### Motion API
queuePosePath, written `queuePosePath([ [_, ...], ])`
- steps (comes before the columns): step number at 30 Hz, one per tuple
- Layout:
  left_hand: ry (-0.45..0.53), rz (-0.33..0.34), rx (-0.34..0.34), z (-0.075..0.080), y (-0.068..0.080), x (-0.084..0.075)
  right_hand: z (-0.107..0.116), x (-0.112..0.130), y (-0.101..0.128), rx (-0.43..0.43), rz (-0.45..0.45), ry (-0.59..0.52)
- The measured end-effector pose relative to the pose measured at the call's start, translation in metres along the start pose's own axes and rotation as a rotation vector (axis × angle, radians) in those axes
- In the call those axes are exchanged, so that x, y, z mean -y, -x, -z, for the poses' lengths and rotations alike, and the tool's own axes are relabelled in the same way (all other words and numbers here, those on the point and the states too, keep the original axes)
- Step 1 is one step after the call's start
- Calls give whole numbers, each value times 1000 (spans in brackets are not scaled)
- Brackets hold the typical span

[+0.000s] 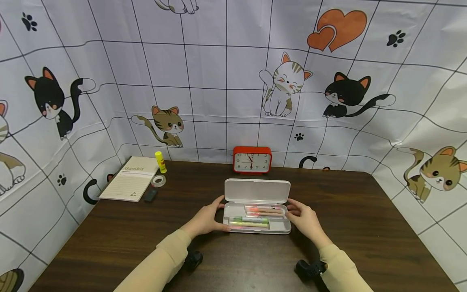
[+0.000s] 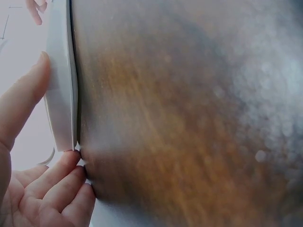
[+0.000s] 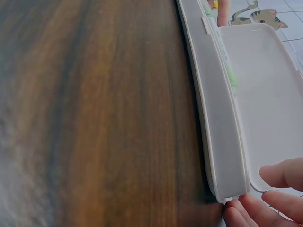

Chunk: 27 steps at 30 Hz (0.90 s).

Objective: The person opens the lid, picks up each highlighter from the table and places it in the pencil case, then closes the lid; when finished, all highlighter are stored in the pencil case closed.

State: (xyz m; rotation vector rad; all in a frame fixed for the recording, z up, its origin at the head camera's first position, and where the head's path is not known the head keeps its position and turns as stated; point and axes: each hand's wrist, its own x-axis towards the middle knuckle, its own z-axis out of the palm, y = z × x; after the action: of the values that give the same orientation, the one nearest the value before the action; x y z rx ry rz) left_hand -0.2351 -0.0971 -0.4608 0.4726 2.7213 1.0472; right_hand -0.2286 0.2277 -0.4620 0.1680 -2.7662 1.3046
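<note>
Two hands bracket an open white plastic pencil case (image 1: 257, 207) at the centre of the dark wooden table (image 1: 365, 227). Left hand (image 1: 206, 221) w/ fingers straight, resting against the case's left end; right hand (image 1: 306, 221) likewise laid on the right end, its grip loose, clamped on nothing. Lid stands raised at the back; tray holds green, pink & orange pens (image 1: 255, 217). Behind: red rectangular alarm clock (image 1: 252, 160). Far left: cream notebook (image 1: 129, 178), yellow glue stick (image 1: 160, 162), clear tape roll (image 1: 158, 181).
</note>
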Motion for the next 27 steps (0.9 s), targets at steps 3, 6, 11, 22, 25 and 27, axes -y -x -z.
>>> queuePosePath([
  [3,0,0,-1,0,0,0,0,0,-1,4,-4,3],
  [6,-2,-1,-1,0,0,0,-1,-1,-2,8,-11,4],
  [11,-2,1,0,0,0,0,-1,-1,-3,15,-10,7],
  [22,17,2,-9,-1,0,0,-2,-1,-3,5,-66,-116],
  [25,13,8,-9,-1,0,0,-3,-1,-4,5,-87,-199],
  [27,10,8,-9,-1,0,0,-3,-1,-5,5,-97,-224],
])
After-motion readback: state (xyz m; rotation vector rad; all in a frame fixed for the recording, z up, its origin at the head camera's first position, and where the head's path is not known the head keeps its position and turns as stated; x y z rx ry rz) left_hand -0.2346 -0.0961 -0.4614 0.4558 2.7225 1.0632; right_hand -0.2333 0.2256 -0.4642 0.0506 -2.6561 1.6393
